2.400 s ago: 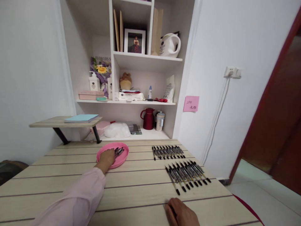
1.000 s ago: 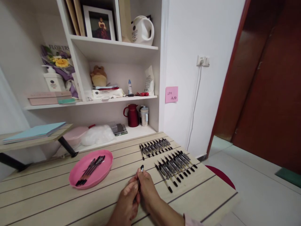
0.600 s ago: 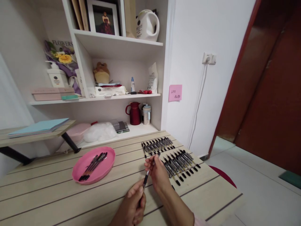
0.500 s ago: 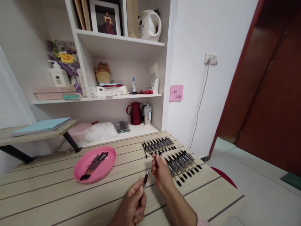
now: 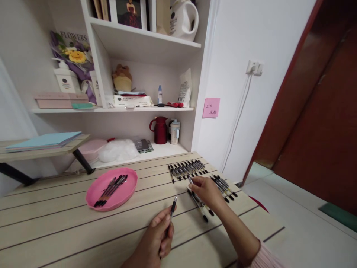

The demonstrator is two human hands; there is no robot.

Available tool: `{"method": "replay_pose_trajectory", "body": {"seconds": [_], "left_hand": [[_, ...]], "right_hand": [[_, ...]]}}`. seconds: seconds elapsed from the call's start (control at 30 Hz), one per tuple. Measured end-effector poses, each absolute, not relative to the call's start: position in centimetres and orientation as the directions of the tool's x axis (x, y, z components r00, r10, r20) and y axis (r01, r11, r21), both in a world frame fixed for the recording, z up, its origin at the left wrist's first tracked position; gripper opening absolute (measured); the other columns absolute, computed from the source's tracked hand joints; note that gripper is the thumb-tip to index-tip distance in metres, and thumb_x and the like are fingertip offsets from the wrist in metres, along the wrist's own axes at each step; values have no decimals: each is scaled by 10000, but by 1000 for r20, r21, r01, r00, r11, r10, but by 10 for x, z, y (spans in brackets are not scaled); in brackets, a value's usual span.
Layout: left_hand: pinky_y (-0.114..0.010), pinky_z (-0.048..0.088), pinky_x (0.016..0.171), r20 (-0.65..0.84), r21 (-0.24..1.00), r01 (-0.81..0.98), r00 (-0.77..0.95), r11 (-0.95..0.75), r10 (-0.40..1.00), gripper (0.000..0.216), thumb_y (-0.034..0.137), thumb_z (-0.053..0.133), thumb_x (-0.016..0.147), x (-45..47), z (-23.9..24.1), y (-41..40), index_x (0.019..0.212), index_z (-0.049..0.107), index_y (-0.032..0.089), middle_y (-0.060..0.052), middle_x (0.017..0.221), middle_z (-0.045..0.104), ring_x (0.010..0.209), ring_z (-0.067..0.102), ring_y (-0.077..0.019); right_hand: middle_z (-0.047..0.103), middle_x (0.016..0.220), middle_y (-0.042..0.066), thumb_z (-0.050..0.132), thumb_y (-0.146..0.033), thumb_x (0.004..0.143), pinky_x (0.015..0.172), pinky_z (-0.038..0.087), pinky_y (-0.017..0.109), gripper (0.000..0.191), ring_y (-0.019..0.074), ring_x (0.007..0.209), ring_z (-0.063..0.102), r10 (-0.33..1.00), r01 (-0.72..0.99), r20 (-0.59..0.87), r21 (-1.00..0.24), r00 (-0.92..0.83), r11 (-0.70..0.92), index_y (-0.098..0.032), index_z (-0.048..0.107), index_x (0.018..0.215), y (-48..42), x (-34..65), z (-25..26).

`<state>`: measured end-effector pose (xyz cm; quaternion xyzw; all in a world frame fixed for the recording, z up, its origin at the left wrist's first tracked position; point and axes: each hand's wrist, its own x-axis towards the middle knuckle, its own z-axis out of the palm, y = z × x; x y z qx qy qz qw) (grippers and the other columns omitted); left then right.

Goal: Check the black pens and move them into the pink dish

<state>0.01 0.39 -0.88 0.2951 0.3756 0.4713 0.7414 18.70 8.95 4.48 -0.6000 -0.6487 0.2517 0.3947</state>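
Several pens point(image 5: 112, 190) lie bunched on a slant in the pink tray point(image 5: 130, 189) on the left of the table point(image 5: 83, 227). Right of it, the left hand point(image 5: 158, 235) grips one pen point(image 5: 173, 206), metal tip pointing up and away. Farther back lies the far row point(image 5: 186, 169), its pens side by side. Nearer and to the right is the near row point(image 5: 224, 185), its middle hidden by the right hand point(image 5: 208, 190), which pinches a small piece point(image 5: 190, 179), too small to identify, beside the far row.
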Motion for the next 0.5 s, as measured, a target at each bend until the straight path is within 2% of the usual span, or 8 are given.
{"method": "replay_pose_trajectory", "body": {"seconds": [0.07, 0.17, 0.33, 0.5], "left_hand": [[-153, 83, 305, -281, 796, -469, 271, 381, 921, 498, 400, 646, 682, 0, -8, 3, 1126, 506, 221, 72, 526, 476, 292, 217, -2], [-152, 84, 309, -277, 807, -458, 263, 372, 924, 478, 392, 631, 698, 1, -7, 3, 1124, 503, 219, 71, 535, 472, 299, 212, 1], [-155, 78, 316, -263, 817, -448, 268, 362, 927, 453, 374, 611, 717, 1, -9, 3, 1120, 488, 210, 72, 543, 472, 304, 209, 0], [-157, 74, 320, -284, 816, -438, 265, 377, 922, 448, 376, 600, 723, 0, -7, 2, 1123, 480, 213, 72, 546, 480, 304, 201, -1]], "right_hand": [[618, 649, 15, 582, -230, 694, 579, 342, 246, 119, 170, 659, 571, 962, 811, 274, -561, -5, 164, -171, 617, 791, 85, 186, 35], [640, 791, 73, 547, -151, 723, 618, 343, 244, 93, 175, 736, 587, 961, 931, 269, -331, -63, 154, -150, 604, 796, 76, 178, 16], [636, 843, 111, 462, -107, 790, 593, 348, 243, 144, 178, 732, 602, 971, 974, 218, -177, -101, 141, -126, 589, 855, 65, 168, 0], [626, 850, 131, 440, -89, 802, 571, 353, 250, 160, 183, 704, 606, 970, 983, 219, -123, -107, 137, -102, 579, 880, 62, 165, -1]]}}
